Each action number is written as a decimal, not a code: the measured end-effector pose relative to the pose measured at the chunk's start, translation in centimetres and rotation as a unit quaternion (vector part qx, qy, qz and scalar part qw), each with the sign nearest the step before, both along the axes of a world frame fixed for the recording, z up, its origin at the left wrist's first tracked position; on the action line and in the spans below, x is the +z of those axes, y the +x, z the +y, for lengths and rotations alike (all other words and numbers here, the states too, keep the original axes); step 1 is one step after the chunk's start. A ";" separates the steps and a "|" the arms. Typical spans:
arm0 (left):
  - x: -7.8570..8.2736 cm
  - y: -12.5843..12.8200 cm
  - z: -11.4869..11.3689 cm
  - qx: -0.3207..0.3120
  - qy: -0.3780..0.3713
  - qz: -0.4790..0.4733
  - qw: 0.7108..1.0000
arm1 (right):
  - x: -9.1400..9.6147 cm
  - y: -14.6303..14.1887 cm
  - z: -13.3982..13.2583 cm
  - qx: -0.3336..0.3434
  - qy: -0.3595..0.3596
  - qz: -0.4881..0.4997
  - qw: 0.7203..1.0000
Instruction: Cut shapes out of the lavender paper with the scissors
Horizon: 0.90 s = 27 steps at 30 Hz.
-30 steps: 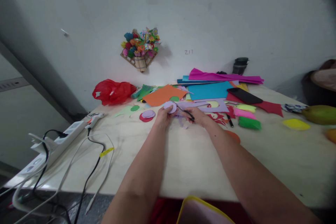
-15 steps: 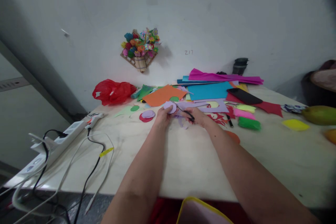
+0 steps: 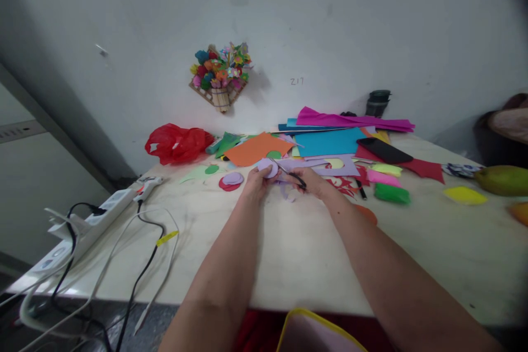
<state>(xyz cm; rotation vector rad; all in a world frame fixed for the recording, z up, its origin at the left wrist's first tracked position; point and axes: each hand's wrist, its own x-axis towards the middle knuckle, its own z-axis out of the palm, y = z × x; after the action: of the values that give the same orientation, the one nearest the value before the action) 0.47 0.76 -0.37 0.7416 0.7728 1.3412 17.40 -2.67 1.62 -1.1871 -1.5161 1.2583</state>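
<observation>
Between the fingers of my left hand [image 3: 256, 182] is a round lilac paper piece [image 3: 268, 167]. My right hand [image 3: 312, 181] is closed on black-handled scissors [image 3: 297, 179], whose blades reach left to the edge of that piece. Lilac offcuts [image 3: 287, 192] curl on the table below the scissors. Left of my left hand lie lilac paper circles [image 3: 233, 178] on top of red ones [image 3: 227, 186]. A cut-out lilac sheet [image 3: 347, 166] lies just beyond my right hand.
Orange paper [image 3: 259, 149], blue paper [image 3: 328, 142] and a phone [image 3: 383, 150] lie farther back. A red plastic bag [image 3: 179, 144] is at the back left. A power strip [image 3: 93, 225] and cables run along the left side. Small green [image 3: 391, 193] and yellow packets [image 3: 465, 196] sit at right.
Hardly anything differs. Both hands stay in the same place with the lilac piece and the scissors; the scissors' blades and the piece shift only very slightly.
</observation>
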 end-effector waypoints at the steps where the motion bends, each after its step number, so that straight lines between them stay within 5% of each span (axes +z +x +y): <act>1: 0.0 0.0 0.0 0.001 0.000 -0.003 1.000 | 0.0 0.0 0.0 0.000 0.004 -0.001 1.000; 27: 0.1 0.1 -0.2 -0.009 0.006 0.021 1.000 | -0.5 0.5 0.5 -0.069 -0.010 0.037 0.997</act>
<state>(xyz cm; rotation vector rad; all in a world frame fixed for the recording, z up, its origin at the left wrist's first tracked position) 0.53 0.59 -0.23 0.7863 0.7894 1.3192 17.94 -2.20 1.09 -1.2225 -1.3473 1.2139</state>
